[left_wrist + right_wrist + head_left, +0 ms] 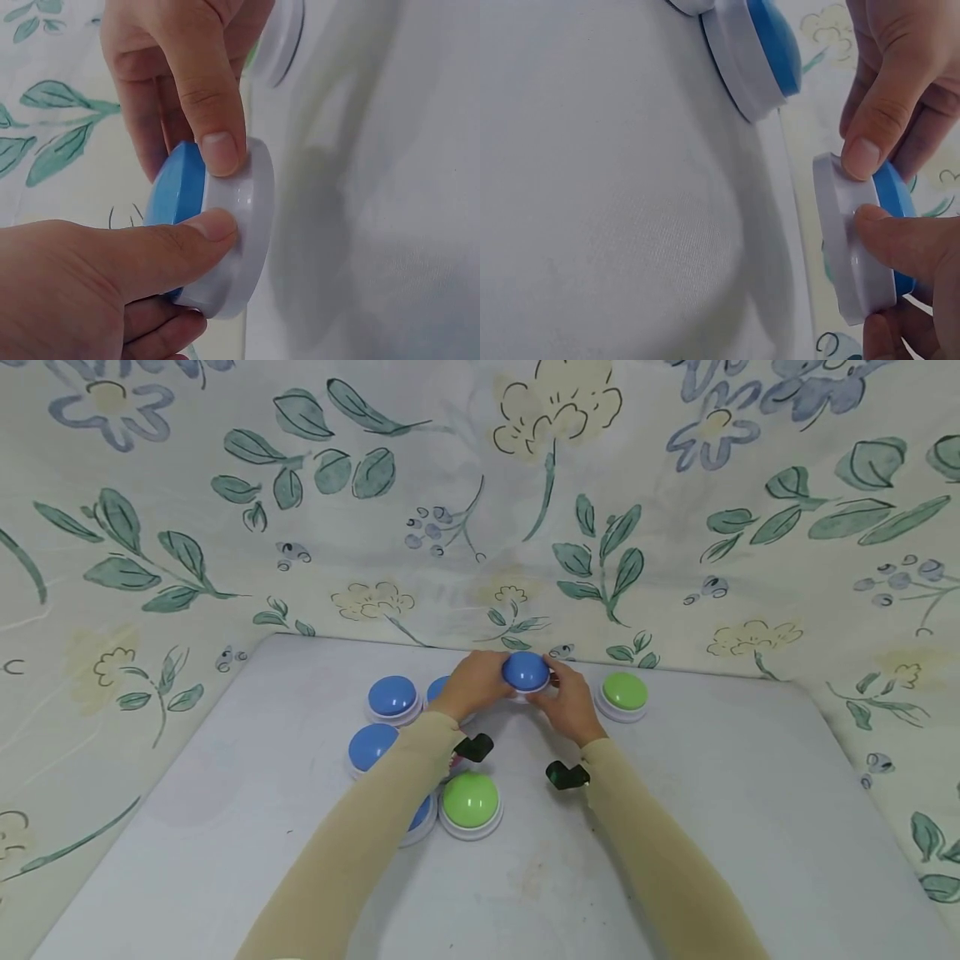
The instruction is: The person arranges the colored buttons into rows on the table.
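Both hands hold one push button (526,671) with a glossy blue dome and a white round base, close to the far edge of the table. My left hand (476,681) grips its left side, and my right hand (572,703) grips the right side. In the left wrist view, both thumbs press on the white base (259,202), with other fingers around the blue dome side. The right wrist view has the button (844,240) tilted on edge, raised off the white tabletop (630,187).
A green button (625,691) stands right of the hands. Left are blue buttons (392,696), (372,746), another blue button (437,687) partly behind the left hand, and a green button (470,800) beside a half-hidden blue one (420,814). Flowered cloth (450,577) hangs behind.
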Demonstrator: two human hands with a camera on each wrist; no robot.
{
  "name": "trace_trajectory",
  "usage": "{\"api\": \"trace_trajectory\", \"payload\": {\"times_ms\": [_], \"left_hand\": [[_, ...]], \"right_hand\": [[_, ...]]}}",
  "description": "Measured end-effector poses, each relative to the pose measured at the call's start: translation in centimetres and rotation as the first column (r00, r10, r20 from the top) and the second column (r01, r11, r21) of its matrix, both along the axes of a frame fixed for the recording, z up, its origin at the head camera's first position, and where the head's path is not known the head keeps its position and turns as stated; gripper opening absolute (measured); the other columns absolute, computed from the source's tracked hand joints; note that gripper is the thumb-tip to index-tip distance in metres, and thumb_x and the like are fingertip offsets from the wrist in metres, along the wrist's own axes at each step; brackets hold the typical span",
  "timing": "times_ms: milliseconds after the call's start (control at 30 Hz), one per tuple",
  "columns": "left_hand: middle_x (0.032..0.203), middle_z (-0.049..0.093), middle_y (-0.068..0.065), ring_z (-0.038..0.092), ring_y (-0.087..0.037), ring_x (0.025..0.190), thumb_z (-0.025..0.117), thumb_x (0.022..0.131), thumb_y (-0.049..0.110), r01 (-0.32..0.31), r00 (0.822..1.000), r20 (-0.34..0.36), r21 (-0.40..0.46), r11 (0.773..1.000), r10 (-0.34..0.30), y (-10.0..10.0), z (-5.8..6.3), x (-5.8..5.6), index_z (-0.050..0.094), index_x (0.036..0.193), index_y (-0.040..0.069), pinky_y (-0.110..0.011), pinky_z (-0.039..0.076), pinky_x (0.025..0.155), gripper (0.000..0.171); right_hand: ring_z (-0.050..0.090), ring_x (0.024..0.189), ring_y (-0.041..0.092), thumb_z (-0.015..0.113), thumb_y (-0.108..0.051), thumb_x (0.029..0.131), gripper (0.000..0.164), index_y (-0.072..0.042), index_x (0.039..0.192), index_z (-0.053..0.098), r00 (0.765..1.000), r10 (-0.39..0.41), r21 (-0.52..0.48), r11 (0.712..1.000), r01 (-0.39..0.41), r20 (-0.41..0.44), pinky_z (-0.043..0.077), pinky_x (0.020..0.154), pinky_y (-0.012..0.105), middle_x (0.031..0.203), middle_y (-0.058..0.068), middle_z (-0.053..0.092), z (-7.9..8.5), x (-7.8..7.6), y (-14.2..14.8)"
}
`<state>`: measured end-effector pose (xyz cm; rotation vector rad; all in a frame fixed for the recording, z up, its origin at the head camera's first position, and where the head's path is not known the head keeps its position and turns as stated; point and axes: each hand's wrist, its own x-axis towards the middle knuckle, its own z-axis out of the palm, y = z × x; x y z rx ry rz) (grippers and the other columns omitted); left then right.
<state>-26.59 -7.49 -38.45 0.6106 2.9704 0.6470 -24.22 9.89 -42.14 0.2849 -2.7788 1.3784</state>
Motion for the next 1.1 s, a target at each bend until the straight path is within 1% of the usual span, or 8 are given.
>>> {"api": "trace_trajectory", "payload": {"times_ms": [133,300,467,567,700,900,1100], "left_hand": [[0.130,0.066,-0.016,0.061,-0.032,0.122,0.080,0.087,0.019,0.000,1.000,0.008,-0.001,1.000,0.000,0.4,0.1,0.2,0.061,0.133,0.000,-0.044,0.045,0.109,0.054],[0.130,0.066,-0.015,0.061,-0.031,0.122,0.080,0.087,0.020,0.010,1.000,-0.002,0.000,1.000,-0.010,0.9,0.0,0.2,0.061,0.133,0.000,-0.043,0.045,0.109,0.053],[0.127,0.068,-0.014,0.063,-0.030,0.119,0.081,0.086,0.021,0.019,1.000,-0.021,-0.001,1.000,-0.019,1.6,-0.3,-0.1,0.063,0.130,0.001,-0.042,0.046,0.108,0.052],[0.128,0.067,-0.015,0.062,-0.031,0.120,0.081,0.086,0.021,0.019,1.000,-0.012,0.006,1.000,-0.019,2.0,-0.3,-0.1,0.062,0.131,0.001,-0.043,0.045,0.108,0.052],[0.129,0.066,-0.014,0.062,-0.031,0.121,0.081,0.086,0.020,0.023,1.000,-0.001,0.017,1.000,-0.023,2.5,-0.3,0.0,0.062,0.131,0.001,-0.043,0.045,0.108,0.052],[0.127,0.068,-0.013,0.062,-0.030,0.120,0.081,0.086,0.021,0.038,0.999,-0.023,0.019,0.999,-0.038,3.0,-0.6,0.0,0.064,0.129,0.002,-0.041,0.047,0.106,0.050],[0.124,0.069,-0.013,0.064,-0.030,0.117,0.082,0.084,0.023,0.041,0.999,-0.030,-0.005,0.999,-0.041,3.5,-0.8,0.1,0.065,0.126,0.002,-0.042,0.048,0.105,0.049]], "right_hand": [[0.053,0.130,0.037,0.073,-0.008,0.092,0.070,0.003,0.152,0.038,1.000,-0.003,-0.009,1.000,0.003,0.001,0.044,0.110,0.045,0.151,0.023,0.045,-0.1,0.1,0.3],[0.052,0.130,0.037,0.072,-0.008,0.092,0.070,0.001,0.152,0.037,1.000,-0.013,-0.007,1.000,0.013,0.005,0.044,0.110,0.045,0.151,0.022,0.045,-0.1,0.3,0.7],[0.053,0.128,0.038,0.072,-0.006,0.091,0.069,0.002,0.151,0.039,0.999,-0.030,-0.004,1.000,0.030,-0.024,0.044,0.110,0.045,0.148,0.024,0.048,-0.1,0.4,1.1],[0.053,0.128,0.038,0.073,-0.005,0.091,0.069,0.003,0.151,0.039,0.999,-0.042,-0.008,0.999,0.042,-0.033,0.044,0.110,0.046,0.147,0.025,0.049,-0.1,0.5,1.3],[0.052,0.129,0.038,0.072,-0.003,0.091,0.069,0.005,0.151,0.038,0.998,-0.053,-0.023,0.998,0.053,-0.024,0.043,0.111,0.046,0.148,0.025,0.048,-0.2,0.7,1.6],[0.051,0.131,0.038,0.070,-0.004,0.092,0.070,0.005,0.152,0.035,0.997,-0.072,-0.037,0.997,0.072,0.002,0.040,0.113,0.046,0.150,0.025,0.046,-0.7,0.8,2.0],[0.050,0.133,0.038,0.069,-0.003,0.092,0.070,0.005,0.152,0.034,0.996,-0.086,-0.050,0.995,0.087,0.025,0.038,0.115,0.046,0.152,0.025,0.044,-1.1,1.0,2.6]]}}
